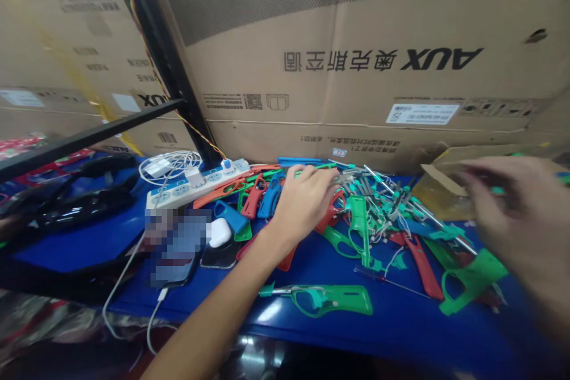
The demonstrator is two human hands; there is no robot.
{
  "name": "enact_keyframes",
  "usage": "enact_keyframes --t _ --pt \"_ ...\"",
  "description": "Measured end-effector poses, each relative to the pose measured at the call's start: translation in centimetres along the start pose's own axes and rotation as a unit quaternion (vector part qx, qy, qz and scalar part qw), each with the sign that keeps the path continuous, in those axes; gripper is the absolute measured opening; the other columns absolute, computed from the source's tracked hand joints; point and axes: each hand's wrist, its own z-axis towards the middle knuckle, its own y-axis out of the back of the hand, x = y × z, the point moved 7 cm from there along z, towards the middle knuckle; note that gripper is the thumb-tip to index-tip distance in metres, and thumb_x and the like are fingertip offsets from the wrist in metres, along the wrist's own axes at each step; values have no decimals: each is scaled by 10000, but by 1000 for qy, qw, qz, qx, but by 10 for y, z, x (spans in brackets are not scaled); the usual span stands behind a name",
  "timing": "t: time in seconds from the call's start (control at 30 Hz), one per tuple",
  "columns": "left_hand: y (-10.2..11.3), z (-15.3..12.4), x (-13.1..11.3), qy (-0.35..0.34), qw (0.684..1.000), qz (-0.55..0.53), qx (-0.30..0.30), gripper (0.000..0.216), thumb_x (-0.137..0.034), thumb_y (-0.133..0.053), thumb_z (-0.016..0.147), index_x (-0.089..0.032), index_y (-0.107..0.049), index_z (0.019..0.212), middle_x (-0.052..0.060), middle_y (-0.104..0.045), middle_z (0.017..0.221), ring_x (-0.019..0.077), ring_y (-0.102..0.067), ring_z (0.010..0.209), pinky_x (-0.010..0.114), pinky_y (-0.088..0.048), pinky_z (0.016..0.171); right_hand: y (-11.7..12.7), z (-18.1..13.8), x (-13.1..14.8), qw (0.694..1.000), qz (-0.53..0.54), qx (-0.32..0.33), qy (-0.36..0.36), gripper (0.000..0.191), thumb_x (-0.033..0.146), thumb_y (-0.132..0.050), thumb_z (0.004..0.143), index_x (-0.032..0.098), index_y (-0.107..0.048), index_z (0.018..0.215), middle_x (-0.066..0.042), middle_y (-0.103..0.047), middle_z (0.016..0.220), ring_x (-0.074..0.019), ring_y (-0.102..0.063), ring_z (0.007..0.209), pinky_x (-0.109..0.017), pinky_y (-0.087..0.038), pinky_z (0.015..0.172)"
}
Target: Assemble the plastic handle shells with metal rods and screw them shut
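My left hand (307,196) reaches into a heap of gas lighter parts, its fingers bent down and their tips hidden among the pieces. Red, blue, green and orange plastic handle shells lie around it, such as a red shell (254,197) and a green shell (358,225). Right of that hand are metal lighter rods (396,202) with thin wires and teal triggers. My right hand (512,214) is blurred, raised at the right, its fingers curled in; a small green bit shows by them. In front lies a green lighter (333,300) with its rod and teal trigger.
A power strip (200,184) with plugs and a coiled white cable (171,166) sits at left, near a phone (180,249) and white earbud case (219,233). Behind the blue table (401,332) stand large cardboard boxes (356,18) and a black metal frame (160,47).
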Motion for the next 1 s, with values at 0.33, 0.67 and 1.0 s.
enact_keyframes --t 0.33,0.67,1.0 --pt "-4 -4 -9 -22 998 -41 32 323 -215 -373 1074 -158 -552 1337 88 -733 1250 239 -655 1083 442 -411 1027 -104 -13 37 918 368 138 -48 135 354 -715 932 228 -703 979 -32 -717 942 -190 -707 834 -336 -604 766" --pt "-23 -11 -23 135 862 -466 149 207 -389 -400 1076 -240 -537 1121 -1 -581 872 157 -541 773 306 -456 717 -95 -26 38 876 444 150 -113 143 367 -762 900 251 -716 970 -17 -681 890 -155 -669 700 -278 -587 605" --pt "-46 -20 -36 189 699 -667 177 263 -465 -513 1036 -209 -535 1089 -51 -439 715 109 -375 624 260 -299 581 -88 -24 49 849 504 144 -73 154 174 -712 939 276 -740 1051 -20 -673 1013 -149 -700 871 -246 -628 716"
